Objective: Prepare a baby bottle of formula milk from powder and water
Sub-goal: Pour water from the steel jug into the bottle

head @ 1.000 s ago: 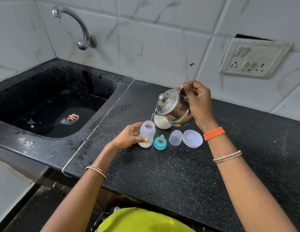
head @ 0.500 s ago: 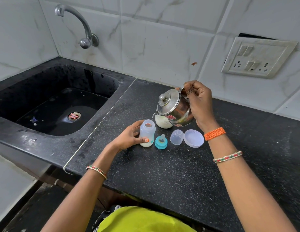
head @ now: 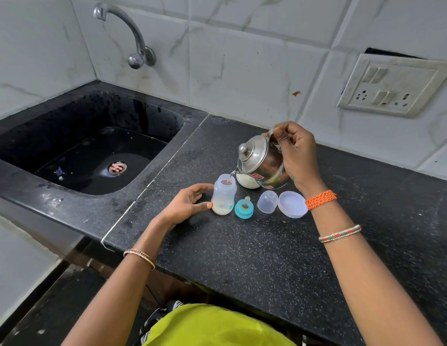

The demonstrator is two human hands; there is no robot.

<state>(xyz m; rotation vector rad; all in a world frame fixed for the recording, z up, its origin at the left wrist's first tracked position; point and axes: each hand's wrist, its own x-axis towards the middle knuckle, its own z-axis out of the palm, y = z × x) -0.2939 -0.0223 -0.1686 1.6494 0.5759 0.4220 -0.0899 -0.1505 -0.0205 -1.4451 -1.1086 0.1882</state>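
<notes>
A clear baby bottle (head: pixel 223 194) stands open on the black counter (head: pixel 267 258) with white liquid in its bottom. My left hand (head: pixel 186 204) curls around its left side, thumb against the base. My right hand (head: pixel 296 152) grips the handle of a small steel kettle (head: pixel 258 162), tilted with its spout over the bottle's mouth. Behind the kettle sits a round container of white powder (head: pixel 247 181), partly hidden. A teal nipple ring (head: pixel 244 208), a clear bottle cap (head: pixel 267 202) and a round translucent lid (head: pixel 292 204) lie to the bottle's right.
A black sink (head: pixel 92 156) with a drain lies to the left, a metal tap (head: pixel 132 38) above it. The tiled wall carries a switch and socket plate (head: pixel 392 87) at the right. The counter's front edge runs close to my body.
The kettle has tipped slightly further toward the bottle, its spout now at the bottle's mouth. My left hand stays on the bottle.
</notes>
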